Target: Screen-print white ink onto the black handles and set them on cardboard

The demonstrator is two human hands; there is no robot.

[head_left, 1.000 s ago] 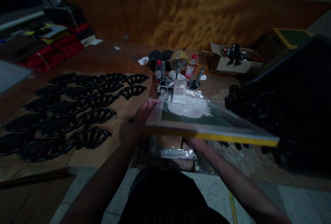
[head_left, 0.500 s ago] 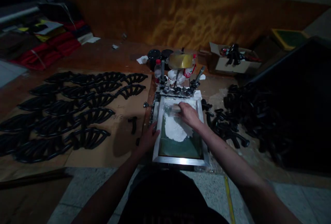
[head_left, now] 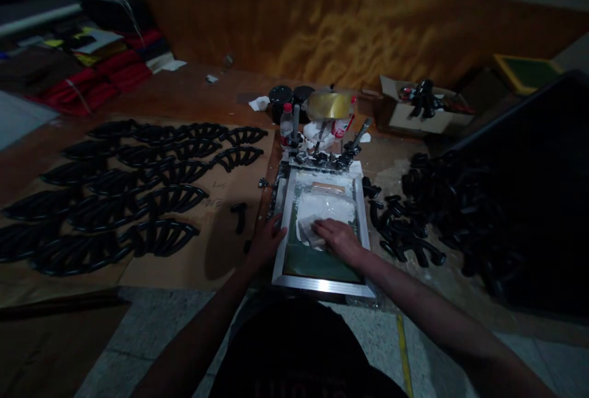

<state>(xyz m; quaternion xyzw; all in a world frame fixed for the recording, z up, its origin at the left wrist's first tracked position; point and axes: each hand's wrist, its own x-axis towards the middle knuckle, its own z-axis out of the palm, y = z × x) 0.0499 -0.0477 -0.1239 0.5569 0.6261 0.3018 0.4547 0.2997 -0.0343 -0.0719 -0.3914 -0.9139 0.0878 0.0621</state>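
Observation:
A metal-edged screen frame (head_left: 327,286) with green mesh lies in front of me, held by black clamps (head_left: 322,157) at its far end. White paste (head_left: 329,206) is spread over the upper and middle mesh. My right hand (head_left: 338,238) is closed on a pale, flat scraper (head_left: 311,231), which rests on the mesh at the near edge of the paste. At the frame's left edge, my left hand (head_left: 267,240) grips the metal side. A light brown strip (head_left: 328,187) shows near the far end of the mesh.
Rows of black curved parts (head_left: 165,205) lie on cardboard at the left; a loose heap (head_left: 460,214) is at the right. Behind the clamps stand a red-capped bottle (head_left: 286,122), black tubs (head_left: 280,101) and a yellow tape roll (head_left: 328,105). An open box (head_left: 418,117) sits back right.
My right hand has moved with the scraper from the far part of the mesh toward me. The light brown strip now shows. My left hand has stayed on the frame's edge.

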